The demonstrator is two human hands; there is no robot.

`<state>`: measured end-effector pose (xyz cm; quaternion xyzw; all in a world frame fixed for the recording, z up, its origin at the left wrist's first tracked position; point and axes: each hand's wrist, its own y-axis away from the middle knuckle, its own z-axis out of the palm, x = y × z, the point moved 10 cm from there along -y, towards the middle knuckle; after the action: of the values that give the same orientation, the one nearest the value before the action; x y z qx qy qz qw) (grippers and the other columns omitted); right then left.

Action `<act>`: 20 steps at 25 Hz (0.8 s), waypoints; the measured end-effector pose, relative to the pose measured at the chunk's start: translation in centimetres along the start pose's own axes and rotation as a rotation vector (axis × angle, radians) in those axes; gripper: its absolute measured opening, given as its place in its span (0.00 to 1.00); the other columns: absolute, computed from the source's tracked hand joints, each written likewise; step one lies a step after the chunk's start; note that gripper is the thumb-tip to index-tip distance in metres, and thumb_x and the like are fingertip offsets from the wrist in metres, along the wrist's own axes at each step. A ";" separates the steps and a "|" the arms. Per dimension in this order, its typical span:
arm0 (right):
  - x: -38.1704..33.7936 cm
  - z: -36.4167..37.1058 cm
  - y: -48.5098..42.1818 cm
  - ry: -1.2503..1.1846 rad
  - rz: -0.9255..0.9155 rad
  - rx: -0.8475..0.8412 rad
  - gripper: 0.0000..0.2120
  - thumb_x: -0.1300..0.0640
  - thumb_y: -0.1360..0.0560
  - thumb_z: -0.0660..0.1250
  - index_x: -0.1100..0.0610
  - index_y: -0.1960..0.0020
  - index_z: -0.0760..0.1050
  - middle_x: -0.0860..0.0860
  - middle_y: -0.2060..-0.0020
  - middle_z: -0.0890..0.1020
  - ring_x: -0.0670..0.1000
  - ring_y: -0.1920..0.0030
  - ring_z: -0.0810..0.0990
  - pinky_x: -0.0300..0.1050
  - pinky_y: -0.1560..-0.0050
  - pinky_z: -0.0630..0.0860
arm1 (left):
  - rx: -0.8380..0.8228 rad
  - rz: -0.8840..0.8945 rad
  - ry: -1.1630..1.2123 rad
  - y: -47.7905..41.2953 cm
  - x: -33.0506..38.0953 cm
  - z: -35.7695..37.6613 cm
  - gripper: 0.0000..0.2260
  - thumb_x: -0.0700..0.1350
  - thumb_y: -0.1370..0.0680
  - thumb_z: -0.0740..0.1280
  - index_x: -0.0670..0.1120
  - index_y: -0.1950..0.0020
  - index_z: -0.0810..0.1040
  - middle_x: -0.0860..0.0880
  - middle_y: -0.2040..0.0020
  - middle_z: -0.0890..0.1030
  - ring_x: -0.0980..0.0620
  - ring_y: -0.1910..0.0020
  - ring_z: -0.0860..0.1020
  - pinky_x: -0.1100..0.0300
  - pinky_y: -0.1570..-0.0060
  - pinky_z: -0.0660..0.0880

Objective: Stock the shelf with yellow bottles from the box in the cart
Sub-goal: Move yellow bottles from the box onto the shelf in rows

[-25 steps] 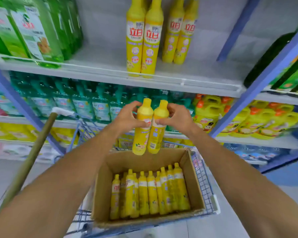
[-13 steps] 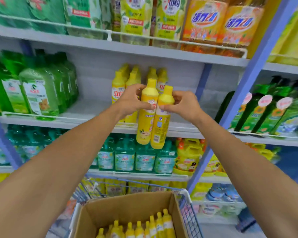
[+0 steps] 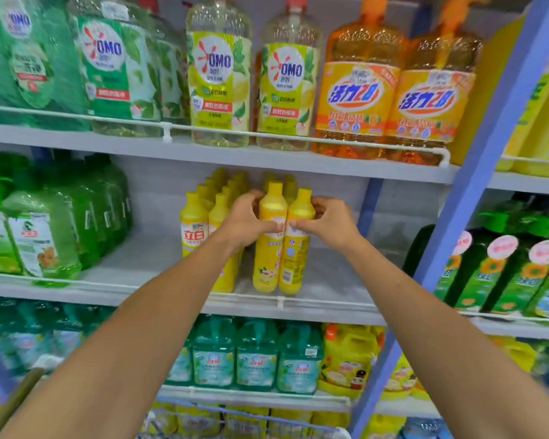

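L hand (image 3: 246,221) & R hand (image 3: 325,224) each grip one bottle (image 3: 268,245) near the neck, pair side-by-side, bases at shelf (image 3: 330,289) front, prob. to seat both together.

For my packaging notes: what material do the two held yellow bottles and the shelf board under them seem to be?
Two yellow bottles: likely opaque plastic, smooth and slightly glossy, with printed labels and moulded caps. Shelf board: pale grey, matte; probably painted metal, though the picture cannot settle it.
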<state>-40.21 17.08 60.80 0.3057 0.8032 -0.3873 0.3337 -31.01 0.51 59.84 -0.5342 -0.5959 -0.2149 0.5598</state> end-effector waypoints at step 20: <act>9.5 5.1 3.5 -0.273 0.134 0.169 0.24 0.57 0.31 0.81 0.54 0.39 0.77 0.47 0.48 0.86 0.46 0.48 0.85 0.42 0.48 0.82 | 0.035 -0.096 0.158 2.8 -10.2 3.0 0.24 0.37 0.28 0.77 0.51 0.36 0.72 0.62 0.46 0.79 0.75 0.52 0.78 0.75 0.56 0.75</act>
<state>-41.69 16.84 49.60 0.3300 0.6928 -0.4683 0.4380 -31.85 -0.04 48.87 -0.4764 -0.5786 -0.2724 0.6033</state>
